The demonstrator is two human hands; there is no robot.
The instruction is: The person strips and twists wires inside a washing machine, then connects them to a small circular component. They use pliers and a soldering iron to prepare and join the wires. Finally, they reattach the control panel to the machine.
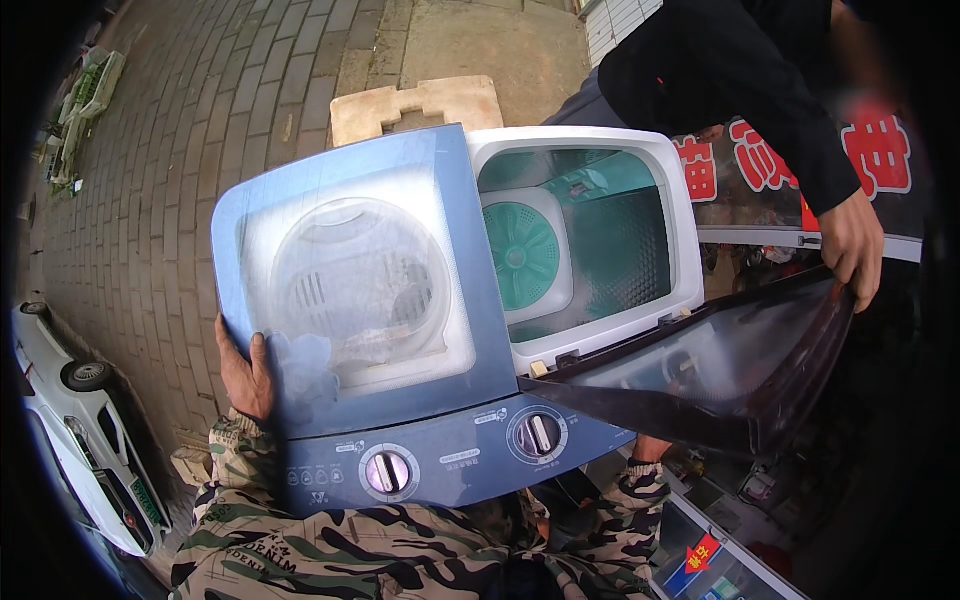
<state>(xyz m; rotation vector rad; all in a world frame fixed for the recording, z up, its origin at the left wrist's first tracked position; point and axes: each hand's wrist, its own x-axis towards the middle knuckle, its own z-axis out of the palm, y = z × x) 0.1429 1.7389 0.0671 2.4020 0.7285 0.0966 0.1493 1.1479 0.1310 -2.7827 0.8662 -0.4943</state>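
Note:
A blue and white twin-tub washing machine stands in front of me, its control panel with two knobs toward my body. My left hand grips its left side edge, thumb on top and fingers along the side. My right hand is at the panel's right end, mostly hidden under the dark see-through lid; its fingers do not show. That lid is swung up off the green wash tub. Another person's hand holds its far corner. The blue left lid lies closed.
A person in a dark top leans in from the far right. A pale foam packing piece lies behind the machine on the paving. Glass cabinets with red lettering stand at right. A white car is parked at left.

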